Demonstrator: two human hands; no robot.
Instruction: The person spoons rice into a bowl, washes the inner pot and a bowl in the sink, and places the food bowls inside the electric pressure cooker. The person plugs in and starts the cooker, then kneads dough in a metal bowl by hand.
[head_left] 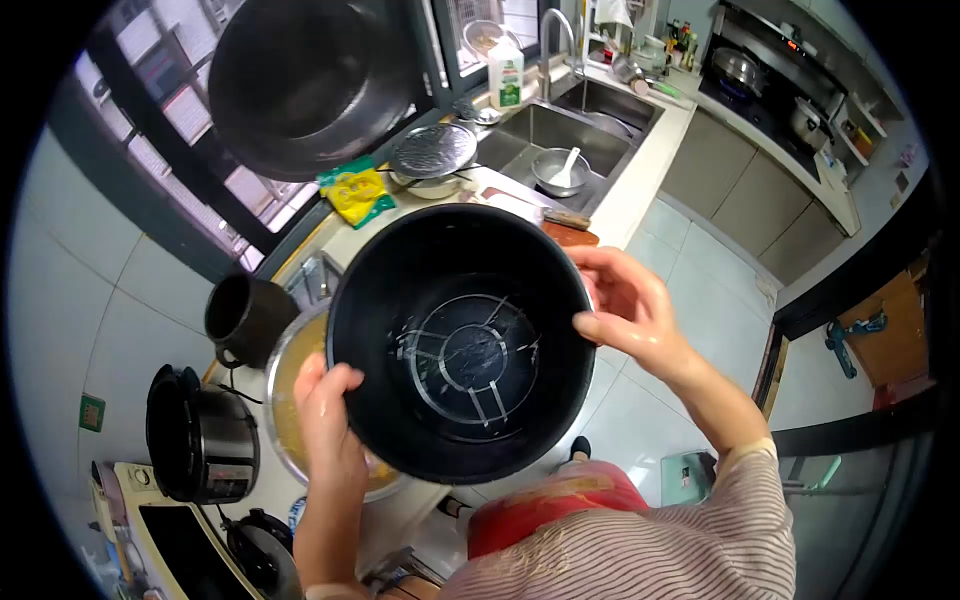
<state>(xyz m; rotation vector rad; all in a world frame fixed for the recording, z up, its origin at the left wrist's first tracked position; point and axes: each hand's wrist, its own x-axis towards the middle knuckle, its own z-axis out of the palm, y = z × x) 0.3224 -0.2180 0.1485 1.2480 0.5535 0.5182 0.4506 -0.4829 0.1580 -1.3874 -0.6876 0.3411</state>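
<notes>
A large round black pot is held up in front of me, tilted so that its inside faces me. Wet streaks and light reflections show on its bottom. My left hand grips the rim at the lower left, thumb on the edge. On the right side, my right hand holds the rim with the thumb at the edge and the fingers behind it. Partly hidden behind the pot is a metal bowl with yellowish contents. A dark mug-like pot stands beyond my left hand.
An open cooker body stands at the left near a white oven. A sink holds a bowl with a white spoon. Nearby are a yellow-green packet, a knife and a hanging wok. A stove is at the back right.
</notes>
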